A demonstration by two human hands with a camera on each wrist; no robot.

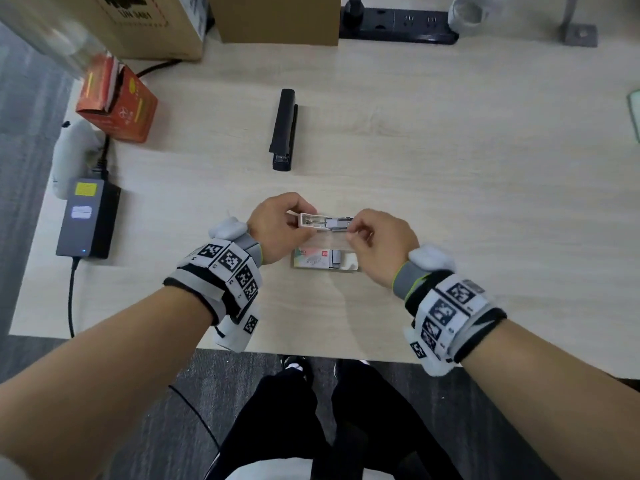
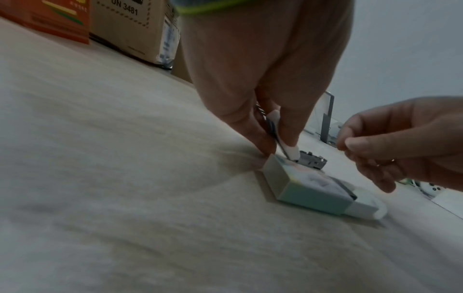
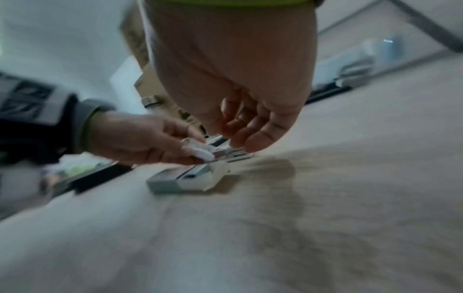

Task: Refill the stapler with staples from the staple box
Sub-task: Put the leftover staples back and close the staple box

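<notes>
My left hand (image 1: pixel 298 225) grips the white end of a small white stapler (image 1: pixel 308 221), opened so its metal magazine points right, just above the table. A grey strip of staples (image 1: pixel 337 222) lies in the magazine. My right hand (image 1: pixel 351 233) has thumb and forefinger pinched together at the magazine's right end. Whether they hold anything is too small to tell. The staple box (image 1: pixel 311 259) lies flat under my hands, its drawer slid out to the right. The left wrist view shows the staple box (image 2: pixel 313 190) below the stapler (image 2: pixel 293 154).
A black stapler (image 1: pixel 284 129) lies farther back at the middle. On the left are an orange carton (image 1: pixel 117 102) and a grey power adapter (image 1: pixel 88 216) with its cable. Cardboard boxes (image 1: pixel 277 19) and a black power strip (image 1: pixel 398 26) line the far edge.
</notes>
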